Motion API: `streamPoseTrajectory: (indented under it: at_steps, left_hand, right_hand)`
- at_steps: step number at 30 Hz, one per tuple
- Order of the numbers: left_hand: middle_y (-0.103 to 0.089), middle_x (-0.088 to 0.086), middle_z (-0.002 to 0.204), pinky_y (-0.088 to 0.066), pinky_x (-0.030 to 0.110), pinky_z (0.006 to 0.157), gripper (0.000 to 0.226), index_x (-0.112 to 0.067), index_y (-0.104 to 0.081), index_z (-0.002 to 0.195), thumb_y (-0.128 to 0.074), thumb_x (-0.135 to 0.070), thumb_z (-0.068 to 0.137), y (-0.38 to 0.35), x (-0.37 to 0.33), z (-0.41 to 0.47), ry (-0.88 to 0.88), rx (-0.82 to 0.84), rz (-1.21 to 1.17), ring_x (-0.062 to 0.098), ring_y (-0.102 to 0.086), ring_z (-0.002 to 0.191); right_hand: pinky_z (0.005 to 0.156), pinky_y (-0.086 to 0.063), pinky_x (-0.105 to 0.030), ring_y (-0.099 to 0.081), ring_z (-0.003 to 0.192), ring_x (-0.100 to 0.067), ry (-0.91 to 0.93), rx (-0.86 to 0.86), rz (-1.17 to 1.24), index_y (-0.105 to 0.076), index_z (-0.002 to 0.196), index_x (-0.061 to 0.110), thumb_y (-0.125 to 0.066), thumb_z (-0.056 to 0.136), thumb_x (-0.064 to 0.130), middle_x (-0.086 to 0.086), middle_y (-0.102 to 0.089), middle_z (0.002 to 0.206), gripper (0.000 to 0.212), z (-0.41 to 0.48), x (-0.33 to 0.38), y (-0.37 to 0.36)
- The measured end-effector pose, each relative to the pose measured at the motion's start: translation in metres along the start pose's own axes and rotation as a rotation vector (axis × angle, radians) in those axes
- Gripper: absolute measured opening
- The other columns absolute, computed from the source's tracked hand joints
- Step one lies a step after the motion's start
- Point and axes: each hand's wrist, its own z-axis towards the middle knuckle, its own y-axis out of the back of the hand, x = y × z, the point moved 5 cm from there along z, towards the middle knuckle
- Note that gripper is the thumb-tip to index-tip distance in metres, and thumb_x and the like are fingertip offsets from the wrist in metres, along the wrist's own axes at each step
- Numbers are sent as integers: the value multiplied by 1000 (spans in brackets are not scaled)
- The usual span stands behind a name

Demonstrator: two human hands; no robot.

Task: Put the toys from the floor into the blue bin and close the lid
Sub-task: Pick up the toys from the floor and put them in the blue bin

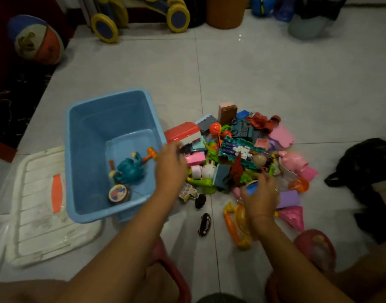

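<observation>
Pinch the probably light, stiff, slick plastic toys (238, 149), heaped at three o'clock of the open blue plastic bin (113, 95), by their edges, with the right hand (261, 193) curled round a small blue piece (252, 189) and the left hand (171, 165) too blurred to tell its grip.

Access: bin mouth open; floor to its right crowded.
The blue bin (109, 96) stands uncovered, its far half bare inside; a teal toy (128, 169) and a round disc (119, 193) occupy the near end. The white lid (34, 215) lies on the floor against the bin's left side. The toy pile (238, 149) sits just right of the bin, the left hand (170, 165) across the gap. The right hand (262, 195), curled round a blue piece (252, 189), covers the pile's near edge. Bare floor (242, 73) opens beyond the pile.
</observation>
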Motion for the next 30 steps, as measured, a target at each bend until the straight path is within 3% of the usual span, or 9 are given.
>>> streamPoseTrajectory:
  at_steps: [2, 6, 14, 20, 23, 25, 27, 29, 30]
  left_hand:
    - [-60, 4, 113, -45, 23, 79, 26, -13, -63, 110, -52, -7, 87, -53, -16, -34, -64, 270, -30, 15, -56, 99]
    - [-64, 7, 116, -47, 30, 90, 25, -11, -63, 112, -56, -13, 89, -126, 16, -99, 171, 640, -63, 22, -60, 106]
    - [-52, 11, 135, -42, 28, 98, 48, -10, -50, 131, -65, -20, 86, -152, 51, -125, 352, 801, -44, 23, -52, 120]
    - [-32, 12, 150, -38, 39, 105, 67, -14, -26, 147, -58, -32, 91, -156, 59, -141, 828, 802, -326, 31, -38, 133]
    - [-41, 13, 144, -45, 40, 97, 58, -14, -41, 139, -59, -36, 89, -162, 61, -166, 1035, 852, -433, 31, -42, 130]
    - [-62, 15, 113, -52, 33, 77, 28, -14, -61, 114, -54, -25, 89, -160, 47, -169, 976, 892, -505, 26, -59, 100]
    - [-65, 10, 92, -53, 30, 64, 18, -16, -63, 103, -51, -13, 89, -161, 38, -163, 812, 925, -492, 21, -59, 79]
    - [-68, 10, 106, -57, 39, 76, 33, -18, -62, 112, -63, -8, 81, -161, 27, -155, 592, 978, -419, 21, -62, 89]
    - [-67, 8, 113, -57, 39, 81, 42, -20, -62, 115, -70, -7, 76, -160, 18, -153, 507, 998, -412, 21, -63, 94]
  right_hand:
    - [99, -36, -47, -42, 119, -42, -203, 160, -141, -53, 123, 13, -77, 68, 33, -22, -44, 132, 64, 7, -58, -6]
    - [96, -40, -42, -45, 121, -40, -282, 518, -149, -34, 138, 17, -77, 70, 33, -21, -38, 135, 83, 0, -95, -26]
    - [94, -42, -38, -46, 120, -38, -165, 568, -164, -34, 139, 13, -77, 69, 25, -19, -37, 132, 82, -5, -93, -11]
    - [92, -43, -35, -48, 118, -35, -140, 585, -44, -41, 135, 11, -77, 59, 33, -22, -48, 128, 87, 5, -70, 28]
    - [87, -47, -36, -53, 112, -33, -88, 583, -33, -43, 132, 12, -79, 63, 31, -19, -52, 126, 80, 5, -51, 46]
    - [77, -54, -39, -58, 102, -32, -79, 574, 50, -49, 124, 14, -79, 61, 35, -16, -56, 119, 73, 6, -37, 59]
    - [58, -55, -29, -60, 90, -29, -107, 548, 202, -48, 120, 18, -80, 64, 35, -11, -57, 111, 67, 8, -20, 73]
    - [46, -49, -21, -59, 88, -26, -120, 524, 336, -45, 126, 19, -78, 71, 34, -6, -54, 109, 66, 10, 1, 89]
    - [50, -51, -22, -59, 92, -25, -110, 514, 385, -43, 131, 18, -77, 71, 36, -5, -54, 113, 71, 11, 12, 95]
